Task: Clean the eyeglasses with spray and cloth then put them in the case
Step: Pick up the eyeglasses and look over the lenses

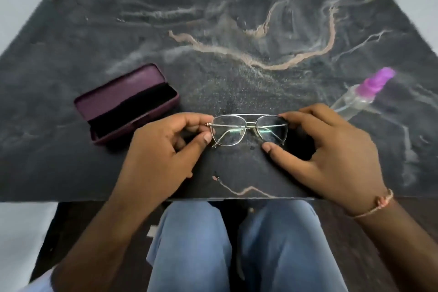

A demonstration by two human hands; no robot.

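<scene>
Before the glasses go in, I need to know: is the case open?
Open. The case lies with its lid raised, its dark lining showing, nothing visible inside.

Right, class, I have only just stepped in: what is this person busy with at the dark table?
A seated person holds a pair of metal-framed eyeglasses just above a dark marbled table. The left hand pinches the frame's left end and the right hand holds the other end. A purple glasses case lies open to the left, with nothing visible in it. A clear spray bottle with a purple top lies on its side to the right. A dark patch under the right hand may be the cloth, but I cannot tell.
</scene>
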